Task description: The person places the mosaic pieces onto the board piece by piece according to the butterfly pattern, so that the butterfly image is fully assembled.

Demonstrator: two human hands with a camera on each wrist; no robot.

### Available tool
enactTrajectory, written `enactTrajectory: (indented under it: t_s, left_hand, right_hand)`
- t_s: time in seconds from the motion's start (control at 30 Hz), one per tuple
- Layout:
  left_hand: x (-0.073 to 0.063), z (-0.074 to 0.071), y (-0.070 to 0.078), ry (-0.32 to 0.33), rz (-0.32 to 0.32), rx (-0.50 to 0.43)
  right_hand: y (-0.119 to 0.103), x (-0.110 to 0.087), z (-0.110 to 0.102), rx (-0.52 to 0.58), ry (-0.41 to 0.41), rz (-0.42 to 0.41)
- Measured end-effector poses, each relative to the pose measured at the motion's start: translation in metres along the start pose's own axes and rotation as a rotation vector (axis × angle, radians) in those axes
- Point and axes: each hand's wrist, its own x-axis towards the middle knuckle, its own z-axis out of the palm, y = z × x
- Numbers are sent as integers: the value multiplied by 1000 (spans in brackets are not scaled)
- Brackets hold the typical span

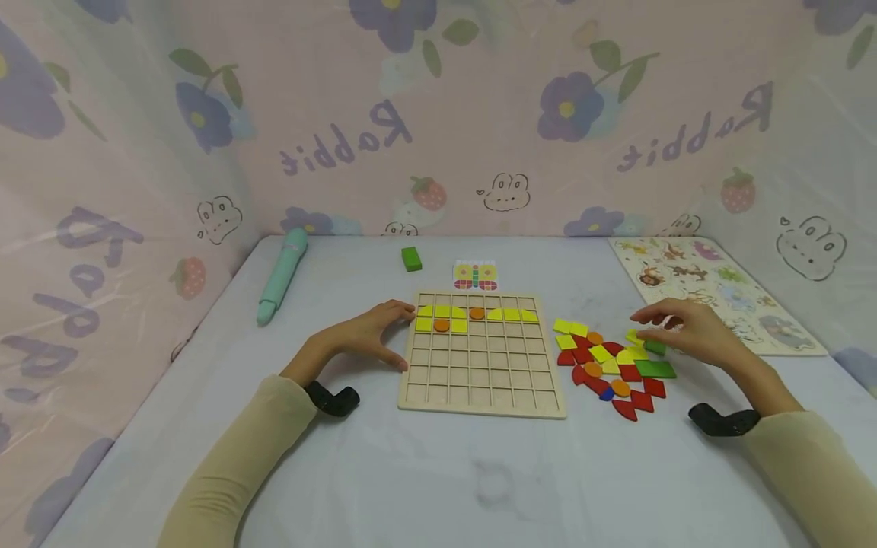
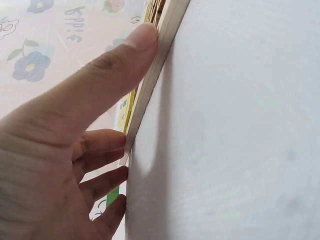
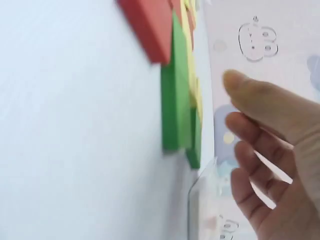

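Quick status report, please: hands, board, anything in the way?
Left hand touching board's left edge. Right hand empty, above loose pieces. Board partly filled, yellow and orange pieces up top. Loose pieces lie between right hand and board.

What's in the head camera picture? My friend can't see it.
A person's left hand touches a grid holding yellow and orange pieces; the right hand hovers near more colourful pieces. A butterfly card lies behind the grid.

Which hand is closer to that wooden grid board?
Left. The left hand touches the left edge of the grid board; the right hand is farther off, beyond the right edge, near the scattered coloured pieces.
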Motion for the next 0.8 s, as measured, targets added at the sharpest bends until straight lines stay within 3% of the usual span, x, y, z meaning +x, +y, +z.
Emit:
enactTrajectory:
  t_s: [0.13, 0.33, 0.63, 0.8]
  left_hand:
    - [0, 1, 0, -2, -3, 0]
    - [0, 1, -2, 4, 3, 13]
    - [0, 0, -3, 5, 6, 13]
    - [1, 0, -2, -3, 9, 7]
  right_hand:
    - [17, -11, -4, -32, -70, 63]
    - [28, -13, -6, -75, -81, 27]
    - [30, -12, -9, -93, -134, 60]
    - [21, -9, -11, -88, -95, 91]
